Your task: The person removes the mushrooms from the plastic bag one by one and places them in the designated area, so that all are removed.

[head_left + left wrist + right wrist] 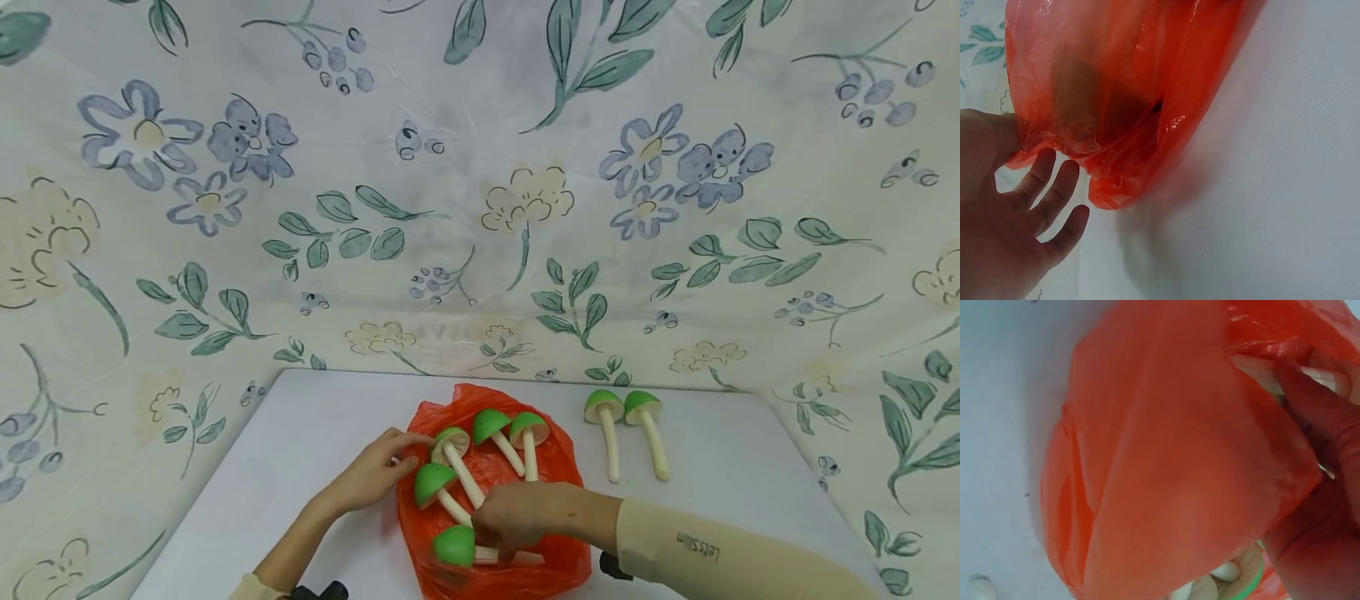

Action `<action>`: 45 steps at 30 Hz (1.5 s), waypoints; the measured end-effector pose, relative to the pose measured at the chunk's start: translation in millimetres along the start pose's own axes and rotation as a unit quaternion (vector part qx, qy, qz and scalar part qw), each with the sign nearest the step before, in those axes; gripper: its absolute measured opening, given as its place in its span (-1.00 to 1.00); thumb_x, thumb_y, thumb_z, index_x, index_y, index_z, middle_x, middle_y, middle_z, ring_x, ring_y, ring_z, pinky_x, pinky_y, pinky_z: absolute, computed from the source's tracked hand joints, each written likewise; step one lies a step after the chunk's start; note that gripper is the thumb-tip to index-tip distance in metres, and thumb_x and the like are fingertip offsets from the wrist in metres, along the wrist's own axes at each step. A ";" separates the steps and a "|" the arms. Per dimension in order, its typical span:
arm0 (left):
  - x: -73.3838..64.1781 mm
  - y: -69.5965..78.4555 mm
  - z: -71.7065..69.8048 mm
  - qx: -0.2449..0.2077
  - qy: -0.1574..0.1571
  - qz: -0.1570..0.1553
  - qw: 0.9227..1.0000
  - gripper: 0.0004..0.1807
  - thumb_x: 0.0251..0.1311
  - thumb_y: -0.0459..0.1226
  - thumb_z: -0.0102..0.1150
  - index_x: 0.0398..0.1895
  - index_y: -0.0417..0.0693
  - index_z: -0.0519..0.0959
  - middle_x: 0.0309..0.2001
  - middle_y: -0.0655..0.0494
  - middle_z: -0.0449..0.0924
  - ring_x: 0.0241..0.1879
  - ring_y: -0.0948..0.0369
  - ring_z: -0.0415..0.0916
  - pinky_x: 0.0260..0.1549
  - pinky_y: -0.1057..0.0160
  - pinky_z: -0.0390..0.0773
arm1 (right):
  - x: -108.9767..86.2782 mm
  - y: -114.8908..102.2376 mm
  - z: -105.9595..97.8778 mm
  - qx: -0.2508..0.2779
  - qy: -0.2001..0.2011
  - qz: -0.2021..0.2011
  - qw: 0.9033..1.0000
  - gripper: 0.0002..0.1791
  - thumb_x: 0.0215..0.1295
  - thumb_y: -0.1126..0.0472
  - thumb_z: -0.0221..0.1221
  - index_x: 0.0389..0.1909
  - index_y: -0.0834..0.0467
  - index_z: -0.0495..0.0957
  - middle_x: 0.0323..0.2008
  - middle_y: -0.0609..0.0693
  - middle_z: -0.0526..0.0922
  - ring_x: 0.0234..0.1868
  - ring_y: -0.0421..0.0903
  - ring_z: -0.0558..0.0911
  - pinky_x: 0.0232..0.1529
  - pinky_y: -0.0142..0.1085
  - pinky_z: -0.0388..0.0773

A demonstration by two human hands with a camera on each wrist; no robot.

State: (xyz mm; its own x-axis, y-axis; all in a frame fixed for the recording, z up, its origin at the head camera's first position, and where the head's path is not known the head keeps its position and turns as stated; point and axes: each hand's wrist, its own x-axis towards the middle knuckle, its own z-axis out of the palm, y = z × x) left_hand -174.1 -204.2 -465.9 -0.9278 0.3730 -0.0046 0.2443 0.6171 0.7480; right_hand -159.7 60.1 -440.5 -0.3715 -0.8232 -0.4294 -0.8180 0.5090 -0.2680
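Mushroom point(454, 546): lies sideways inside red bag point(567, 467), near edge, green cap to left, pale stem to right. Right hand point(521, 517): crosses bag's right edge, grips this stem; thumb and fingers clamped on it, some fingertips hidden. Sleeve point(697, 542): beige, shows dark lettering. Left hand point(375, 471): pinches bag's left edge, thumb and forefinger clamped on the plastic, other three fingers apart, slightly bent, touching nothing clear. Red bag: spreads wide on white table point(255, 492), crumpled along rim. Four more mushrooms point(491, 425): lie in bag, two on left side, two at far side, caps away from the person. Two mushrooms point(603, 407): lie on table, right of bag, side by side, caps far. Floral cloth point(450, 308): hangs behind table.
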 end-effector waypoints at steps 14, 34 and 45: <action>0.2 0.1 -0.2 0.003 0.002 0.003 1.000 -0.67 0.42 -0.36 0.06 0.18 0.02 0.60 -0.11 0.04 0.46 -0.08 0.12 0.48 -0.16 0.18 0.57 | -6.3 9.0 0.7 0.079 0.004 0.017 0.997 -0.82 0.24 0.18 0.40 -0.32 -0.04 0.55 -0.47 -0.28 0.48 -0.43 -0.36 0.43 -0.35 -0.52 0.45; -1.7 2.5 -2.1 0.001 -0.001 0.002 1.000 -0.67 0.41 -0.35 0.09 0.18 0.03 0.60 -0.12 0.05 0.48 -0.08 0.11 0.49 -0.17 0.17 0.56 | -26.1 24.0 -12.0 0.190 0.067 -0.006 0.979 -0.84 0.23 0.24 0.34 -0.30 -0.08 0.57 -0.42 -0.31 0.55 -0.38 -0.38 0.50 -0.31 -0.47 0.53; -0.4 2.5 -1.7 0.005 -0.001 0.003 1.000 -0.67 0.42 -0.36 0.07 0.18 0.04 0.60 -0.10 0.05 0.49 -0.08 0.11 0.50 -0.18 0.18 0.58 | -41.3 32.0 -24.4 0.222 0.105 0.020 0.969 -0.85 0.26 0.18 0.33 -0.27 -0.08 0.55 -0.38 -0.31 0.56 -0.30 -0.36 0.55 -0.25 -0.45 0.55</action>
State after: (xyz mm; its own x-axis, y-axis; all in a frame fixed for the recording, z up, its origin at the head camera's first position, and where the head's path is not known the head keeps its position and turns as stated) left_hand -173.6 -204.0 -462.8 -0.9258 0.3780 -0.0015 0.2526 0.6217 0.7414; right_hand -181.2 104.3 -410.3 -0.5185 -0.8099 -0.2741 -0.5492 0.5612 -0.6192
